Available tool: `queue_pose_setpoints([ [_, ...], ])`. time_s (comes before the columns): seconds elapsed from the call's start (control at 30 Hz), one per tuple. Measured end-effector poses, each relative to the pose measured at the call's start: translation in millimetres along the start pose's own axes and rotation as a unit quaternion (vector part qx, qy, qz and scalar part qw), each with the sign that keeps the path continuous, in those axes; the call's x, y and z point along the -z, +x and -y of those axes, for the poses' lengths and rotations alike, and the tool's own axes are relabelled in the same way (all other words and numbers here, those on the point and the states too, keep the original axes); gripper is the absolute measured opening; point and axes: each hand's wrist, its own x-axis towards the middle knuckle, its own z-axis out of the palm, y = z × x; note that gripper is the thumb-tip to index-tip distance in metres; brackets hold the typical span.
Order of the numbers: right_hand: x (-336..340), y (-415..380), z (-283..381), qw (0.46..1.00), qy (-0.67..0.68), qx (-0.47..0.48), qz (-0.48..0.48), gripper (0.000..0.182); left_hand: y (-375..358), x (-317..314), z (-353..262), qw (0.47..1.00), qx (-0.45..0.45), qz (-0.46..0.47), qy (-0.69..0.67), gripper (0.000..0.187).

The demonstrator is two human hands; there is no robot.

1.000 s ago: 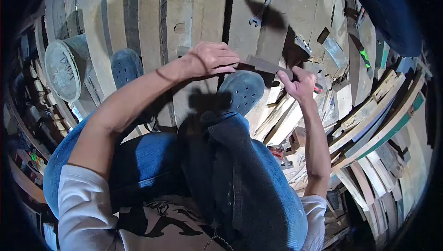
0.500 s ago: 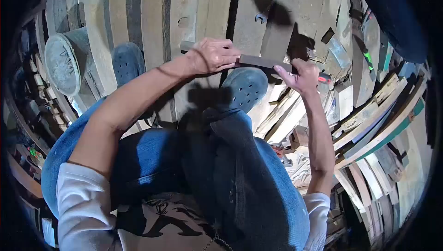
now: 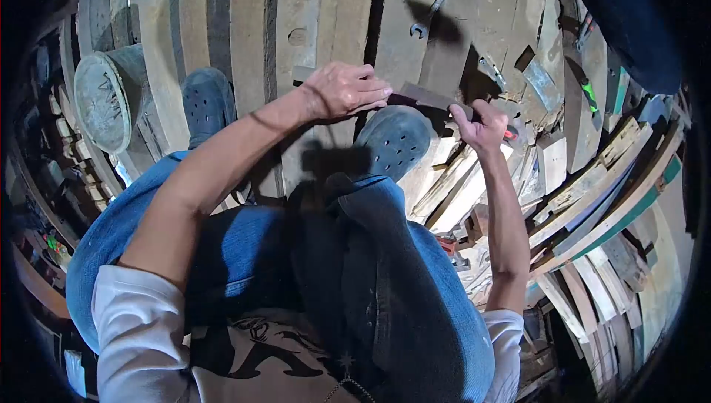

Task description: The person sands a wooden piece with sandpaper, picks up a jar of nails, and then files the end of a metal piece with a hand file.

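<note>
A flat dark bar (image 3: 428,97) spans the gap between my two hands, above the toe of a grey clog (image 3: 392,142). My left hand (image 3: 346,91) is closed around its left end, fingertips pinched together. At the other end, my right hand (image 3: 485,125) is closed with the thumb along the bar. A small red end (image 3: 511,133) shows just past the right palm; its remaining length is hidden by the hand. Beyond the left wrist, a short grey piece (image 3: 302,74) pokes out, mostly covered by the hand.
Rough planks form the floor, with a wrench (image 3: 438,2) lying ahead. A pale bucket (image 3: 104,103) stands at left. On the right are a green-handled tool (image 3: 590,97), a metal piece (image 3: 542,83) and stacked wood strips (image 3: 615,188). Another clog (image 3: 209,99) is on my other foot.
My right hand has shifted slightly left and down, closer to the left hand. The bar has tilted, and less of the red end shows. My left hand has moved slightly right.
</note>
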Motion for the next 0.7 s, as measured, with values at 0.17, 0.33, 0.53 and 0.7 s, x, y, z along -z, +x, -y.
queue_pose_setpoints([
  [0.17,0,-7,4,0.998,0.023,-0.049,0.017,0.049,4,0,4,0.997,0.04,0.012,-0.057,0.018],
  [0.33,3,-5,4,0.999,0.023,-0.03,0.02,0.044,10,-8,-3,0.993,0.109,0.007,-0.054,0.015],
  [0.53,7,-5,-5,0.999,-0.004,-0.008,0.046,0.05,15,-7,-1,0.981,0.136,-0.01,-0.135,0.016],
  [0.7,14,6,-4,0.996,-0.032,0.043,0.07,0.05,11,-7,2,0.973,0.172,0.051,-0.144,0.021],
])
